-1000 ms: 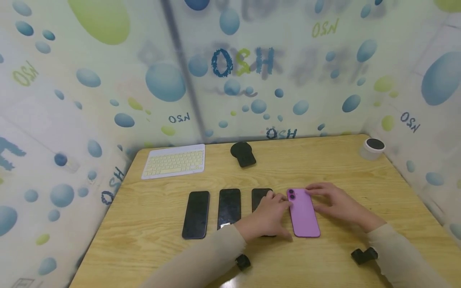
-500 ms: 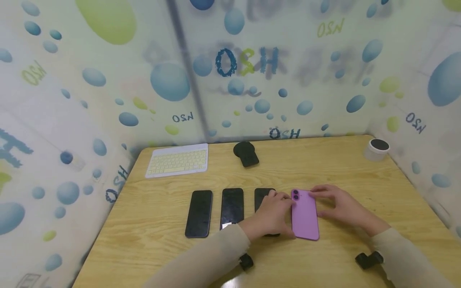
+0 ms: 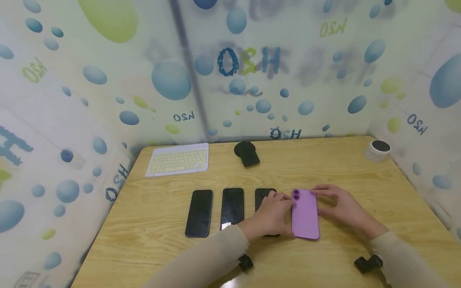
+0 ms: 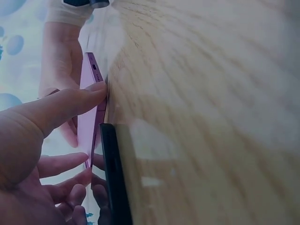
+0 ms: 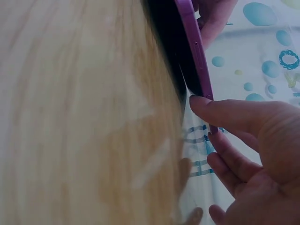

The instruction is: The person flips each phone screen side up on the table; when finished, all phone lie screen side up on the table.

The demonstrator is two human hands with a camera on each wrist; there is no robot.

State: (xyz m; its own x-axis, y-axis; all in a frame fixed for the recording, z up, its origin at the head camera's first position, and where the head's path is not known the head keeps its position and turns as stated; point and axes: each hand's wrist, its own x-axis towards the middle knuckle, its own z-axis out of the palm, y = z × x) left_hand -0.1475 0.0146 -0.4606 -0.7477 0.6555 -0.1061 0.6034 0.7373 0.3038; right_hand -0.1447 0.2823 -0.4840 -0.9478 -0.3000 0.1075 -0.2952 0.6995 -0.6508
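A pink smartphone (image 3: 305, 216) lies back up at the right end of a row of phones, its camera lenses at the far left corner. My left hand (image 3: 271, 214) holds its left edge, the thumb near the close end and fingertips near the far end, as the left wrist view also shows. At its right edge my right hand (image 3: 340, 206) grips with thumb and fingers; in the right wrist view the thumb (image 5: 234, 112) touches the side. Partly hidden beneath my left hand is a dark phone (image 3: 264, 196). Whether the pink phone is slightly raised, I cannot tell.
Two more dark phones stand left in the row: the middle phone (image 3: 232, 208) and the leftmost phone (image 3: 199, 214). Along the wooden table's (image 3: 144, 248) back are a white keyboard (image 3: 178, 160), a black round-ended object (image 3: 247, 154) and a white jar (image 3: 377, 151) with a dark top.
The pink smartphone's near end has swung slightly left, so it sits straighter beside the row. Both hands have kept to its edges. The head view has shifted a little.
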